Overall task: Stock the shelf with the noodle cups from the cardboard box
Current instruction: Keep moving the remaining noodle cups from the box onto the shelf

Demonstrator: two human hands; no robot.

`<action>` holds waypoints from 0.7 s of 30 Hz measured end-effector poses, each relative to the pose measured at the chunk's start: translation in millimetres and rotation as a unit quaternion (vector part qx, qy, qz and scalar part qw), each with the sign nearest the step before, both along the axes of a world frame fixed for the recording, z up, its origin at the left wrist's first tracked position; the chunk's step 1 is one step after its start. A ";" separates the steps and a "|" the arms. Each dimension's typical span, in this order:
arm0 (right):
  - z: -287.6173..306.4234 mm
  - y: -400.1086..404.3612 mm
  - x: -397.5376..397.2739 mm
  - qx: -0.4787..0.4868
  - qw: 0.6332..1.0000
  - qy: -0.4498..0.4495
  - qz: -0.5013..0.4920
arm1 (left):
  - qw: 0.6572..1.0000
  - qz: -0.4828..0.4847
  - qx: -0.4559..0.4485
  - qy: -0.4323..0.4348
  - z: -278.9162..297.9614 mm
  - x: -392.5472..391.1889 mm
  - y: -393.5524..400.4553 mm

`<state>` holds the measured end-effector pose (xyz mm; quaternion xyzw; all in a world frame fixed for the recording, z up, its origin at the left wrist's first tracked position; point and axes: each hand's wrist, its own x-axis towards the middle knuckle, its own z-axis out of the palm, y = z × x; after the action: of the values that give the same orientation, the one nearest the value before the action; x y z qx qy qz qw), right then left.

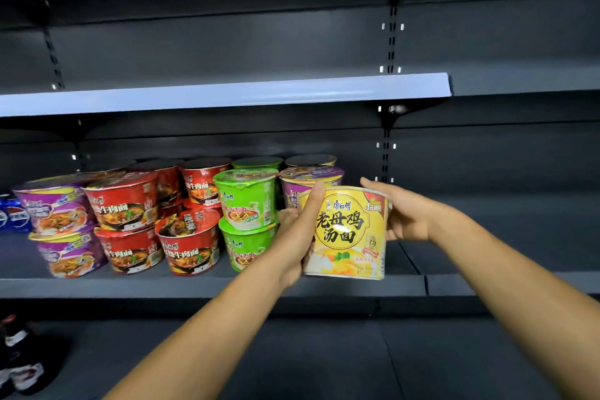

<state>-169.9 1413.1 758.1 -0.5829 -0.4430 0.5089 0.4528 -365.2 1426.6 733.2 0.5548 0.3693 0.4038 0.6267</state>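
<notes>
A yellow noodle cup (349, 232) sits right of the frame's centre, held upright with its wide lidded rim up and narrower base down, so its long axis runs top to bottom with a slight lean to the right; its printed front faces the camera; its base hangs level with the front edge of the dark shelf (194, 286), whether touching it or just above I cannot tell.

The left hand (297, 230) comes up from the lower left, forearm slanting toward the centre; its thumb lies straight up along the cup's left side to the rim and its fingers curl round behind, gripping the cup. The right hand (404, 214) reaches in from the lower right, forearm slanting up and left; its thumb lies along the rim's far edge and its fingers curl round the cup's right wall, also gripping it.

Left of the held cup, on the same shelf, stand stacked cups two high: green cups (248, 201) nearest, then red cups (188, 243), then purple cups (58, 211); another purple cup (308, 178) stands just behind the left hand. Blue soda cans (13, 213) show at the far left edge; a pale shelf edge (227, 92) crosses above.
</notes>
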 end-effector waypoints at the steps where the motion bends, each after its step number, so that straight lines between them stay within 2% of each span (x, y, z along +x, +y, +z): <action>1: -0.7 1.5 6.6 0.000 1.000 0.001 -0.012 | 1.000 -0.007 -0.001 -0.002 -1.4 7.8 4.2; 8: -19.0 21.6 52.0 -0.010 0.994 0.014 -0.108 | 0.998 -0.005 0.042 0.036 -11.4 57.0 9.8; 12: -29.5 40.0 72.8 0.004 0.984 0.071 -0.166 | 0.996 -0.013 0.046 0.080 -25.4 84.0 23.3; 18: -42.7 63.8 92.6 0.016 0.966 0.136 -0.220 | 0.991 -0.029 -0.017 0.131 -40.7 109.3 42.6; 21: -51.4 79.7 99.0 0.016 0.960 0.163 -0.229 | 0.992 -0.019 -0.030 0.118 -53.8 123.7 58.6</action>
<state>-70.9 1492.8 706.7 -0.5705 -0.2261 0.4722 0.6328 -241.6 1485.2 679.4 0.5865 0.4420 0.3119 0.6028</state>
